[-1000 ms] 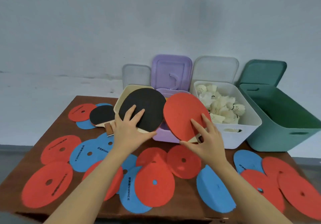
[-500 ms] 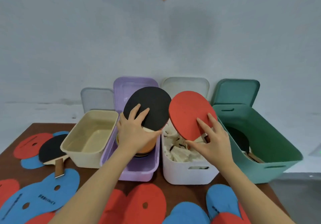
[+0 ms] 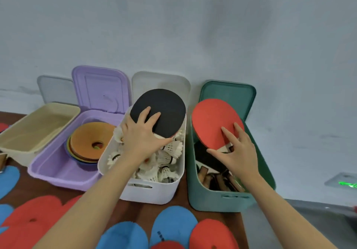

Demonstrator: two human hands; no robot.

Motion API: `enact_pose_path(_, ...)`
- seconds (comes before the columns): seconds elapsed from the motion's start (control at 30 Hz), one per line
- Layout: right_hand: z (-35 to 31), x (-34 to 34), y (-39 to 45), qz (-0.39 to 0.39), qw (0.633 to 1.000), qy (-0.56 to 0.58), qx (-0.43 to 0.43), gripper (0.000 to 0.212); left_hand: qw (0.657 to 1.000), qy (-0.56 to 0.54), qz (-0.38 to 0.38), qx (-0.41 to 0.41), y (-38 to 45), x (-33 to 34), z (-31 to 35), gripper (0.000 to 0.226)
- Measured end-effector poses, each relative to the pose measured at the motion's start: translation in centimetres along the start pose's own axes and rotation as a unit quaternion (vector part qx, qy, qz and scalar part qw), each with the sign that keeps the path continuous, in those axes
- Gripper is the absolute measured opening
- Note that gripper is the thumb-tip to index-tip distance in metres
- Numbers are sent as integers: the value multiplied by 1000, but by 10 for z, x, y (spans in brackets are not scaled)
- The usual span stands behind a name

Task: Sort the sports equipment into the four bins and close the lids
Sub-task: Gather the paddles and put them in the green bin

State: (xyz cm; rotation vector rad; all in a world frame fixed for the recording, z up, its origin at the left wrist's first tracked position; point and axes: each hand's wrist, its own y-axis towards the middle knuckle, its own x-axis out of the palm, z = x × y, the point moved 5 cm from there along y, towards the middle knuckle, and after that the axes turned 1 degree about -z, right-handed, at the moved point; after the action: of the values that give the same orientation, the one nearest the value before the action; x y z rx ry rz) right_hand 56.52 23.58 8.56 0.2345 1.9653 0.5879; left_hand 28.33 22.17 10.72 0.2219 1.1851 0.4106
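1. Paddles, two of them, both in the air over the row of bins at the far side of the table (image 3: 202,213). Red paddle (image 3: 215,123) in the right hand (image 3: 234,153); black paddle (image 3: 160,111) in the left hand (image 3: 142,135).
2. Key relation: the red paddle hangs directly above the green bin (image 3: 218,200), blade tilted up and away toward the far wall, handle end pointing down and near, into the bin's mouth. More paddles already lie in there, handles toward the near wall.
3. Black paddle sits above the white bin (image 3: 152,192), which is full of shuttlecocks (image 3: 170,148). Green bin lies to the right of that hand, just across the two rims. Same tilt: blade far and up, handle near and down.
4. Right hand is the nearer one to the green bin; by my reckoning it drops first and the left must cross over.
5. Right hand: fingers spread on the red face, thumb under at the neck, a pinch on the paddle rather than a fist round the handle.
6. Left hand: two fingers laid up the black face, the rest wrapped at the neck, gripping it. Handle itself hidden by the hand.
7. Purple bin (image 3: 58,173) holds stacked flat discs (image 3: 90,140); cream bin (image 3: 23,146) at far left, contents not visible.
8. All four lids stand propped against the wall, including the green lid (image 3: 235,94); none closed yet.
9. Loose red and blue discs (image 3: 173,223) lie on the near table, unsorted.
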Motion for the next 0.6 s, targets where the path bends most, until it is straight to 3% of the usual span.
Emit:
enact_pose_path(0.17,60,31,-3,-150,983,-80,70,84,1000,20,-7,-14,-4,19,42,89)
enact_pose_path(0.33,72,68,-4,-266,959,-47,90,67,999,31,-32,-8,-3,28,75,90)
enact_pose_path(0.43,70,60,0,-226,972,-1,64,58,998,32,-59,5,-2,34,93,91)
enact_pose_path(0.6,60,14,12,-95,976,192,-23,53,990,37,-129,43,2,53,136,91)
